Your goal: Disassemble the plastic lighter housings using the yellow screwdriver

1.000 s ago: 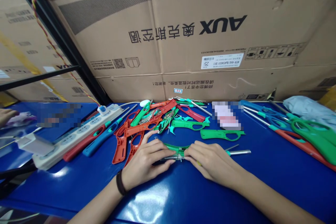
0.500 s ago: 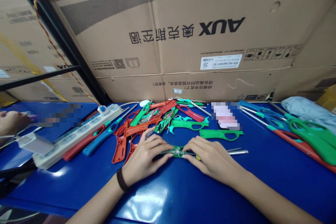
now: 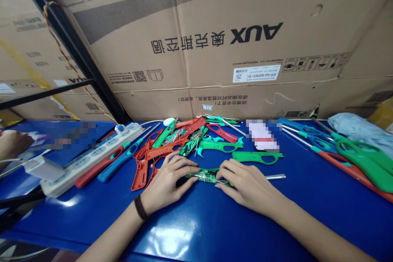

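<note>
A green long-reach lighter (image 3: 206, 175) lies opened on the blue table, its clear and metal inner parts showing. My left hand (image 3: 173, 182) is closed on its left end, thumb and fingers pinching the green shell. My right hand (image 3: 245, 182) grips the other end with bent fingers, hiding much of it. From behind the right hand sticks out the lighter's silver metal tube (image 3: 276, 177). What the right fingertips touch inside the shell is too small to tell.
Beyond my hands lies a pile of red shell halves (image 3: 167, 148), green shell halves (image 3: 221, 145) and small parts. A power strip (image 3: 92, 157) and whole lighters (image 3: 101, 168) are left. A phone (image 3: 262, 135) and more lighters (image 3: 362, 163) are right. Another person's hand (image 3: 14, 144) shows far left.
My fingertips have drawn slightly apart, so more of the green lighter's inside shows between them. A thin rod beside the metal tube no longer shows. The camera view has shifted slightly.
</note>
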Available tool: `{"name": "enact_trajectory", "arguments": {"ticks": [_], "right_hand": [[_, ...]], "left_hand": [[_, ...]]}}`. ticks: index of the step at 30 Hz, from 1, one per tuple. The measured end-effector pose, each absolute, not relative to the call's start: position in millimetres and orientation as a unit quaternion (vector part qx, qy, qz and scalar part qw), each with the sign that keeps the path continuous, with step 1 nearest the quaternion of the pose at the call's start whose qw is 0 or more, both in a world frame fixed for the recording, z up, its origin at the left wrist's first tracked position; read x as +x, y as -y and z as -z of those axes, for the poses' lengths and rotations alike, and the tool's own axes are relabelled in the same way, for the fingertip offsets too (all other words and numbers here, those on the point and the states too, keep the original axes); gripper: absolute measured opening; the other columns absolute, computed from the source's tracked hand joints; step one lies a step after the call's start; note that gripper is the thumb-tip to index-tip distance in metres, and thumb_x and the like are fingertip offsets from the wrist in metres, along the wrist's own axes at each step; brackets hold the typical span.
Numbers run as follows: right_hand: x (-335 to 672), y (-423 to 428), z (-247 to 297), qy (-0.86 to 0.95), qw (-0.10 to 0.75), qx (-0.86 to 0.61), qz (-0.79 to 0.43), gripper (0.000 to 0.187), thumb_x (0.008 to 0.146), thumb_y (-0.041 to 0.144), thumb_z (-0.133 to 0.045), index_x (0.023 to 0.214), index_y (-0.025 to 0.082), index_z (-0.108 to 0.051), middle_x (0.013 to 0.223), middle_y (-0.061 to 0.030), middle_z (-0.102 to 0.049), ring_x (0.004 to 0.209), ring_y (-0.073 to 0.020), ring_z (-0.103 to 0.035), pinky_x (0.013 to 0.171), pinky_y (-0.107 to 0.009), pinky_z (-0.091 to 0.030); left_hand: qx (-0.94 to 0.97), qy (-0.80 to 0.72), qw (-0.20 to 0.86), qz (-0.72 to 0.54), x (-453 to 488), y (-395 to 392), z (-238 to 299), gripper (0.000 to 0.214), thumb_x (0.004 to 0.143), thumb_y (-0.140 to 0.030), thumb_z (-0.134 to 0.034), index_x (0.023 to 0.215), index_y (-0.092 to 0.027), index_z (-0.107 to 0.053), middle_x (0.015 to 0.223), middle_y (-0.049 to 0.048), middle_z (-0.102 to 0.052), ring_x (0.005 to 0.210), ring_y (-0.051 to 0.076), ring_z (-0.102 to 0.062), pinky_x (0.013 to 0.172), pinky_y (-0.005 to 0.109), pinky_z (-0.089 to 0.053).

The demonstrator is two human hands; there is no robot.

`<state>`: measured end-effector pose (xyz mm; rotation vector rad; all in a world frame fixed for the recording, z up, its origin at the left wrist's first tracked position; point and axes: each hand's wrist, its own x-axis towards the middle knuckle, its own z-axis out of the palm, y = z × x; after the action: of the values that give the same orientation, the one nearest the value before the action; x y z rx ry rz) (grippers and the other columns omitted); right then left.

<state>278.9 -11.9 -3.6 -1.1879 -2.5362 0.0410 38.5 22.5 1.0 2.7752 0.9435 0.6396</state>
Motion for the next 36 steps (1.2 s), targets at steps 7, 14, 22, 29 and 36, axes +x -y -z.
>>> {"name": "enact_trajectory", "arguments": {"ticks": [7, 14, 22, 29, 36], "right_hand": [[277, 11, 6, 0.892, 0.172, -0.418, -0.005, 0.014, 0.092, 0.030, -0.049, 0.094, 0.020, -0.059, 0.092, -0.0033, -0.062, 0.085, -0.0183, -0.058, 0.060, -0.026, -0.044], [297, 10, -13, 0.856, 0.235, -0.461, 0.006, 0.018, 0.092, 0.031, -0.047, 0.089, 0.021, -0.062, 0.086, -0.0020, -0.065, 0.082, -0.0170, -0.060, 0.065, -0.027, -0.044], [341, 3, -32, 0.832, 0.161, -0.503, -0.171, 0.020, 0.081, 0.040, -0.061, 0.096, 0.029, -0.066, 0.099, 0.0016, -0.068, 0.088, -0.0180, -0.062, 0.076, -0.028, -0.045], [341, 7, -25, 0.818, 0.163, -0.514, -0.200, 0.022, 0.086, 0.039, -0.055, 0.100, 0.027, -0.066, 0.104, -0.0004, -0.068, 0.095, -0.0192, -0.061, 0.083, -0.030, -0.044], [334, 10, -23, 0.824, 0.141, -0.517, -0.185, 0.016, 0.089, 0.033, -0.052, 0.093, 0.026, -0.066, 0.096, 0.0005, -0.069, 0.089, -0.0189, -0.062, 0.074, -0.029, -0.044]], "left_hand": [[0.922, -0.299, 0.065, -0.239, 40, -23, 2, 0.026, 0.090, -0.022, -0.053, 0.114, -0.027, -0.061, 0.114, 0.0035, -0.064, 0.104, 0.019, -0.057, 0.098, 0.044, -0.037], [0.938, -0.236, -0.007, -0.253, 42, -15, -2, 0.025, 0.089, -0.020, -0.053, 0.111, -0.025, -0.064, 0.103, 0.0009, -0.071, 0.090, 0.016, -0.066, 0.105, 0.044, -0.032], [0.945, -0.258, 0.027, -0.201, 47, -15, -7, 0.022, 0.091, -0.020, -0.051, 0.105, -0.028, -0.066, 0.101, -0.0012, -0.071, 0.088, 0.016, -0.066, 0.103, 0.046, -0.033], [0.933, -0.268, 0.090, -0.220, 87, -21, -12, 0.015, 0.086, -0.026, -0.058, 0.098, -0.026, -0.068, 0.098, -0.0004, -0.070, 0.091, 0.017, -0.064, 0.099, 0.043, -0.038], [0.909, -0.267, 0.183, -0.261, 102, -24, 11, 0.013, 0.086, -0.025, -0.061, 0.094, -0.026, -0.071, 0.094, -0.0008, -0.072, 0.088, 0.017, -0.064, 0.088, 0.036, -0.047]]}}
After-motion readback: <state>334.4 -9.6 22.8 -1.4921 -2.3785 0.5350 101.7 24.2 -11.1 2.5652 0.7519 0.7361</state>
